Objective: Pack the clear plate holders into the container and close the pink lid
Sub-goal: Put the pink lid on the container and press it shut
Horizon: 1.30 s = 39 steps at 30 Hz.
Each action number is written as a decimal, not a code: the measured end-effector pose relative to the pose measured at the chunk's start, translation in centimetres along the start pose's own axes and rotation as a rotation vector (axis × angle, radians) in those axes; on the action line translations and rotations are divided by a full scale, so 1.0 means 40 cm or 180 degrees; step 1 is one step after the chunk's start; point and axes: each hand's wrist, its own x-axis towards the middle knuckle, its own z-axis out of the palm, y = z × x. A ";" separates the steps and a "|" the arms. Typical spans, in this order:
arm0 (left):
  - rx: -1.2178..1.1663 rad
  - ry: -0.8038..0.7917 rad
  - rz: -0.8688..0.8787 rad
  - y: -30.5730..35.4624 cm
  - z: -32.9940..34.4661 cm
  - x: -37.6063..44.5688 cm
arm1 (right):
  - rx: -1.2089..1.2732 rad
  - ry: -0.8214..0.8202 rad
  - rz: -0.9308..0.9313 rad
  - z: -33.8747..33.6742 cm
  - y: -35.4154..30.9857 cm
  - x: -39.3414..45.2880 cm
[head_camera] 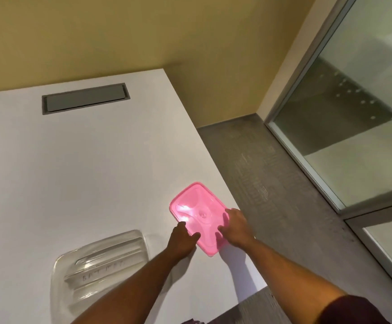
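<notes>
The pink lid (195, 211) lies near the right edge of the white table (85, 164). My left hand (182, 239) grips the lid's near-left edge, thumb on top. My right hand (235, 226) rests on the lid's near-right corner with fingers spread over it. The clear container (101, 265) sits to the left of my left forearm, near the front of the table, with clear plate holders (103, 253) inside it. My left forearm hides part of the container's near side.
A grey cable hatch (85, 99) is set into the far part of the table. Grey carpet floor (272, 171) lies past the table's right edge. A yellow wall stands behind and a glass partition (353, 113) on the right.
</notes>
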 end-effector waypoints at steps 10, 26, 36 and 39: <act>-0.1194 0.0142 -0.0659 0.005 0.060 0.043 | 0.0479 0.0048 0.0250 -0.019 0.061 0.041; -0.3267 0.0010 -0.0393 0.105 -0.201 -0.036 | 0.1807 0.1060 -0.0804 -0.080 -0.069 -0.053; -0.3940 0.0136 -0.0239 0.003 -0.471 -0.161 | 0.0783 0.1530 -0.2244 0.042 -0.244 -0.161; -0.4015 0.0330 -0.0193 -0.080 -0.509 -0.212 | 0.0705 0.1484 -0.2274 0.087 -0.290 -0.187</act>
